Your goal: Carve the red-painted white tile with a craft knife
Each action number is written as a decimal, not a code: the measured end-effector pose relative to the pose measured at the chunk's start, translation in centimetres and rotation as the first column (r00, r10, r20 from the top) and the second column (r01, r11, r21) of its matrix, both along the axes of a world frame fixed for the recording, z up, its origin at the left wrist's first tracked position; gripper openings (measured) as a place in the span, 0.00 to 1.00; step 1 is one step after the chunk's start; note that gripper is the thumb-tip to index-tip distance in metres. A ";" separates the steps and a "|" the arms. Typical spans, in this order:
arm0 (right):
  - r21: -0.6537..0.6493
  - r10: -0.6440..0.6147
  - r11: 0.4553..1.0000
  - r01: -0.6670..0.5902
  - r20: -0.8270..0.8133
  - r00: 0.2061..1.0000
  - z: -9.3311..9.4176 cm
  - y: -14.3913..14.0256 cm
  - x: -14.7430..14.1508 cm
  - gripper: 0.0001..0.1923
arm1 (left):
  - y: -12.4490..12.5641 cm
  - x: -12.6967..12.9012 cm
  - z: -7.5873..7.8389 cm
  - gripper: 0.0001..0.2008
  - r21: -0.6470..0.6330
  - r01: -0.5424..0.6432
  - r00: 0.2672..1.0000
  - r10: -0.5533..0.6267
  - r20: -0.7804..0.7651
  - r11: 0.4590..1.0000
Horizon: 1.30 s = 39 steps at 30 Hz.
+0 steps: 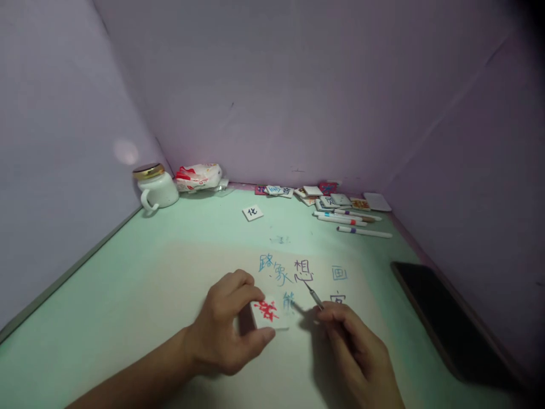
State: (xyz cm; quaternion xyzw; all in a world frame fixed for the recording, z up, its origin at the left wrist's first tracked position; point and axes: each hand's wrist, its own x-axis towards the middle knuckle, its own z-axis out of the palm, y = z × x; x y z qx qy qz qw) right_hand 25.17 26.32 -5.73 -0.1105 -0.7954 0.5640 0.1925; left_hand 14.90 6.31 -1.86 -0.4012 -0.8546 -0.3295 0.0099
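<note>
- Left hand (223,324) pinches a small white tile (269,313) with a red mark, thumb below and fingers on top, pinning it flat to the table (128,272).
- Right hand (355,346) is closed around a thin pen (314,296), tip by the dark character (304,271), so we read it as writing.
- Spare tiles (323,196) and markers (353,221) sit well apart at the back; mug (156,187) far left, dark phone (443,318) right.

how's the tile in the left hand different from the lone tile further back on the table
The held tile carries red marks; the lone tile carries a dark character. The held tile is pinched by the left hand near the written characters; the lone tile lies untouched, apart from both hands, toward the mug. The held tile looks larger, being nearer the camera. Both are small, white and squarish.
</note>
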 end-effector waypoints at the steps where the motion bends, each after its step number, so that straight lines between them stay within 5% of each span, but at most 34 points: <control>1: -0.042 0.010 0.999 -0.009 0.009 1.000 0.0 0.1 0.0 0.10 | 0.1 0.0 0.3 0.17 -0.036 -0.033 0.999 0.034 0.026 0.999; 8: -0.308 0.044 0.951 0.033 0.240 0.970 0.7 0.6 -0.1 0.13 | 0.7 -0.9 1.0 0.23 -0.345 -0.257 0.933 0.325 0.153 0.903; 14: -0.463 0.030 0.881 0.093 0.253 0.967 1.6 0.6 -0.7 0.15 | -0.8 -1.6 2.2 0.19 -0.400 -0.090 0.938 0.213 0.274 0.912; 21: -0.481 0.016 0.869 0.117 0.263 0.965 0.8 1.5 -0.5 0.19 | -0.6 -0.1 1.9 0.22 -0.440 0.045 0.979 0.048 0.198 0.897; 25: -0.362 -0.075 0.917 0.164 0.248 0.966 1.0 4.2 -1.8 0.20 | -0.5 -0.2 0.8 0.20 -0.498 0.052 0.991 0.018 0.135 0.866; 28: -0.296 -0.113 0.940 0.168 0.194 0.975 2.6 5.4 -3.9 0.20 | 0.0 -0.4 0.0 0.20 -0.516 0.017 0.992 0.049 0.113 0.856; 33: -0.497 0.017 0.865 0.063 0.156 0.988 5.6 3.7 -5.6 0.21 | 1.6 0.3 0.1 0.16 -0.529 -0.096 0.978 0.179 0.107 0.843; 36: -0.586 0.111 0.810 -0.015 0.128 0.986 5.5 2.3 -4.7 0.20 | 2.4 0.9 1.0 0.23 -0.534 -0.126 0.961 0.236 0.143 0.836; 39: -0.478 0.095 0.879 -0.009 0.156 0.983 4.1 1.8 -3.3 0.20 | 2.6 1.1 1.4 0.31 -0.537 -0.169 0.927 0.318 0.198 0.826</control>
